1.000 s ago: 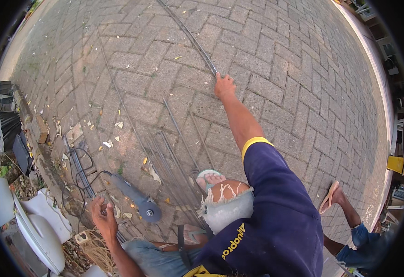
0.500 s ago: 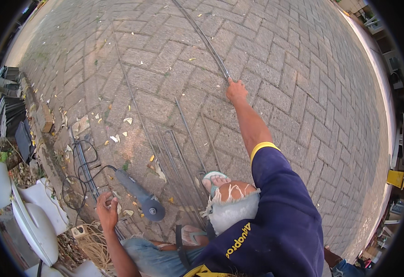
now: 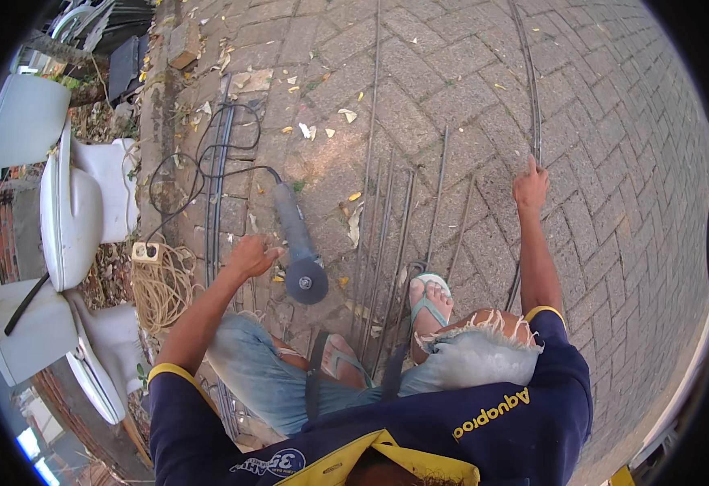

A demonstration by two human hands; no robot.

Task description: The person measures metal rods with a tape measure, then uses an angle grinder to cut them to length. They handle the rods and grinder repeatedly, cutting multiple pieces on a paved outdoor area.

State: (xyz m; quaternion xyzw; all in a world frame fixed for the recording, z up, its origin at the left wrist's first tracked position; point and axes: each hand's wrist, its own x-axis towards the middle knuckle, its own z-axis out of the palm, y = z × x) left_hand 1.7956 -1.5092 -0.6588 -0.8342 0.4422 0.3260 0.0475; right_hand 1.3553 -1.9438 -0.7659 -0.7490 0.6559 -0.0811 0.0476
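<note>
Right hand (image 3: 531, 186): fingers curled, rod (image 3: 536, 105) being met ahead of fingertips, apparently being steadied; firm grip cannot be told. Left hand (image 3: 253, 257): fingers loosely open, nothing being held. Grinder (image 3: 293, 223) being kept just right of left fingers, seemingly for reach; cord (image 3: 251, 169) being trailed beyond.

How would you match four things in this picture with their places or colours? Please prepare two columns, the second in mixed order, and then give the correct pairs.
Column one:
1. Angle grinder
2. Socket block
3. Right hand
4. Toilet bowl

Column two:
A. White, among things at the picture's left side
B. At a long, dark metal bar
C. Lying on the paving, just to the right of the left hand
D. Cream-coloured, beside a tangle of tan cord

Right pairs: 1-C; 2-D; 3-B; 4-A
</note>
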